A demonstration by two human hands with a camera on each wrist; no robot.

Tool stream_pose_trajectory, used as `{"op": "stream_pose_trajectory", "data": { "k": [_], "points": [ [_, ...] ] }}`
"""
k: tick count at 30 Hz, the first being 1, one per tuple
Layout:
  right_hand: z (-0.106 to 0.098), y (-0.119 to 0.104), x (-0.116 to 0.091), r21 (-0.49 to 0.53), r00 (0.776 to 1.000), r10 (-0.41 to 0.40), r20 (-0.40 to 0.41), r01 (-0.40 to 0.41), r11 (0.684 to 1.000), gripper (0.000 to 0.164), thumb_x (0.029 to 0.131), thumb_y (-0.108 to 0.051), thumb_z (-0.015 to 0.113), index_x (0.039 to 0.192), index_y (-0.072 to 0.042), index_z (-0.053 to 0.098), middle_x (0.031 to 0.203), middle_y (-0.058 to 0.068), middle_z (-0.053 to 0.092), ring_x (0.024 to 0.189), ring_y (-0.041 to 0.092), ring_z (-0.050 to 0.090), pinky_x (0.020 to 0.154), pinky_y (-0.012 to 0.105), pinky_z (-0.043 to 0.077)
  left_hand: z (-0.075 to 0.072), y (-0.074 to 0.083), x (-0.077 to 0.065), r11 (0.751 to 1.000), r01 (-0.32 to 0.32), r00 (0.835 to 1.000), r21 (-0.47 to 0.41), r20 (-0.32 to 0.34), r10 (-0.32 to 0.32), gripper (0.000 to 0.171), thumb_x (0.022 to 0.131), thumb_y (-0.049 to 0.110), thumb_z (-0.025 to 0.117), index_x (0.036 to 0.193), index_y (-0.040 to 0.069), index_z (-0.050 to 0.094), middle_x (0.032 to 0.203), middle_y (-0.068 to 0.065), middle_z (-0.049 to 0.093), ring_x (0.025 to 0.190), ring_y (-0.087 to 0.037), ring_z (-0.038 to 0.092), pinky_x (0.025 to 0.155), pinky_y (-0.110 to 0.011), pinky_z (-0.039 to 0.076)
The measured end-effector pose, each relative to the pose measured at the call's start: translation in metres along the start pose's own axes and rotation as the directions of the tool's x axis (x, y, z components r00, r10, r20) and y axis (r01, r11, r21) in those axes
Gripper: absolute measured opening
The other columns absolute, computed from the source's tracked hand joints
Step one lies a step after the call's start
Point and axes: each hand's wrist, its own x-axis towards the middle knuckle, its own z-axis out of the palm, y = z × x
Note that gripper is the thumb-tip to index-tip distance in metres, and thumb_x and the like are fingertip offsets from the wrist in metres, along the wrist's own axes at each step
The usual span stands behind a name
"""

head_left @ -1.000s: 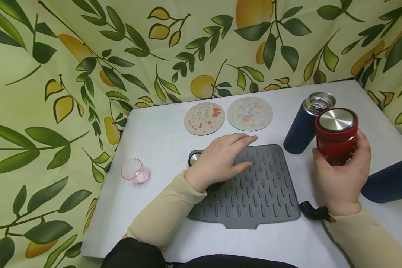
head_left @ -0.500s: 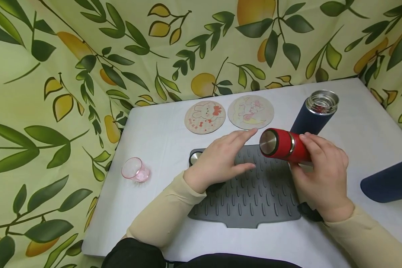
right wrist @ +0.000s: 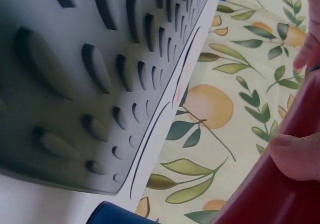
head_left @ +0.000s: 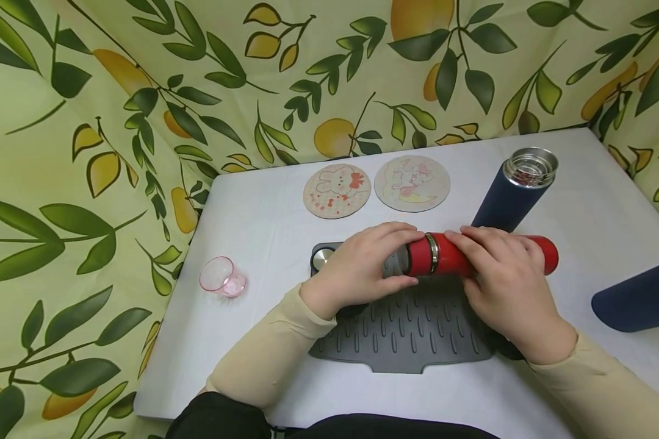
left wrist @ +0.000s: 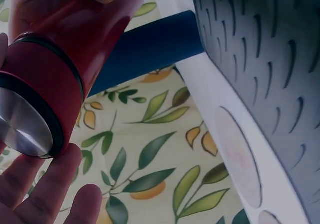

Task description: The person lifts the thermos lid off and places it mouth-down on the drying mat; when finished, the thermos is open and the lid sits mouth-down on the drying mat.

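A red thermos (head_left: pixel 450 259) with a steel ring lies level above the grey ridged mat (head_left: pixel 395 341) in the head view. My right hand (head_left: pixel 507 286) grips it round the body, thumb on its near side. Its lid end points left, between the spread thumb and fingers of my left hand (head_left: pixel 362 265). In the left wrist view, fingertips (left wrist: pixel 67 156) of that hand reach the edge of the red lid (left wrist: pixel 45 74), whose end is a steel disc (left wrist: pixel 25 121). The right wrist view shows the thumb (right wrist: pixel 300 154) along the red body.
A navy thermos (head_left: pixel 507 198) stands uncapped behind my right hand; another navy bottle (head_left: pixel 637 299) is at the right edge. A black-rimmed steel disc (head_left: pixel 321 259) shows behind my left wrist. Two round coasters (head_left: pixel 337 190) lie at the back, a pink glass (head_left: pixel 223 278) at left.
My right hand has brought the red thermos left from beside the navy one and tipped it from upright to level, lid end into the left hand's span. The left hand has barely moved.
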Motion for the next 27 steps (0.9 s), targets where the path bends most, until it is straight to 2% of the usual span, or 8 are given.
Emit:
{"op": "stream_pose_trajectory", "data": {
  "k": [7, 13, 16, 19, 23, 27],
  "points": [
    [0.003, -0.002, -0.001, -0.016, 0.999, -0.025, 0.028, 0.026, 1.0, 0.078, 0.069, 0.004, 0.091, 0.143, -0.011, 0.072, 0.136, 0.024, 0.072, 0.124, 0.052, 0.064, 0.102, 0.076, 0.041, 0.006, -0.003, -0.007, 0.997, 0.046, 0.999, -0.055, 0.01, -0.046, 0.066, 0.094, 0.036, 0.09, 0.151, 0.014, 0.063, 0.147, -0.002, 0.068, 0.134, -0.016, 0.065, 0.111, -0.032, 0.056],
    [0.005, -0.003, -0.002, -0.019, 0.998, -0.049, 0.032, 0.049, 0.999, 0.077, 0.069, 0.002, 0.092, 0.143, -0.011, 0.072, 0.135, 0.024, 0.072, 0.123, 0.051, 0.063, 0.101, 0.075, 0.042, 0.008, -0.005, -0.011, 0.995, 0.047, 0.999, -0.089, 0.013, -0.046, 0.066, 0.094, 0.034, 0.089, 0.151, 0.012, 0.063, 0.145, -0.003, 0.071, 0.132, -0.017, 0.067, 0.113, -0.032, 0.056],
    [0.006, -0.003, -0.003, -0.018, 0.998, -0.055, 0.035, 0.056, 0.998, 0.077, 0.068, 0.002, 0.092, 0.142, -0.01, 0.072, 0.134, 0.024, 0.072, 0.123, 0.051, 0.063, 0.101, 0.074, 0.042, 0.008, -0.006, -0.012, 0.988, 0.092, 0.995, -0.128, 0.037, -0.088, 0.066, 0.096, 0.035, 0.088, 0.152, 0.012, 0.062, 0.145, -0.003, 0.071, 0.131, -0.016, 0.068, 0.112, -0.031, 0.056],
    [0.007, -0.003, -0.004, -0.016, 0.998, -0.059, 0.038, 0.06, 0.998, 0.078, 0.067, 0.003, 0.094, 0.141, -0.01, 0.073, 0.134, 0.024, 0.072, 0.123, 0.051, 0.063, 0.101, 0.074, 0.041, 0.009, -0.006, -0.013, 0.956, 0.195, 0.98, -0.219, 0.089, -0.179, 0.064, 0.098, 0.037, 0.084, 0.154, 0.014, 0.061, 0.143, 0.0, 0.072, 0.124, -0.014, 0.069, 0.108, -0.032, 0.059],
    [0.007, -0.003, -0.005, -0.012, 0.997, -0.062, 0.048, 0.062, 0.998, 0.078, 0.066, 0.002, 0.094, 0.14, -0.01, 0.074, 0.133, 0.024, 0.072, 0.122, 0.05, 0.064, 0.101, 0.074, 0.042, 0.011, -0.006, -0.014, 0.884, 0.322, 0.945, -0.34, 0.165, -0.281, 0.059, 0.101, 0.036, 0.08, 0.153, 0.017, 0.061, 0.135, 0.0, 0.074, 0.113, -0.013, 0.071, 0.101, -0.038, 0.063],
    [0.008, -0.002, -0.006, -0.008, 0.996, -0.066, 0.063, 0.067, 0.998, 0.077, 0.067, 0.0, 0.095, 0.14, -0.012, 0.075, 0.131, 0.022, 0.073, 0.12, 0.049, 0.065, 0.101, 0.074, 0.043, 0.012, -0.006, -0.014, 0.844, 0.403, 0.913, -0.353, 0.217, -0.345, 0.048, 0.107, 0.04, 0.069, 0.15, 0.02, 0.063, 0.125, 0.001, 0.075, 0.106, -0.012, 0.07, 0.095, -0.035, 0.062]
  ]
}}
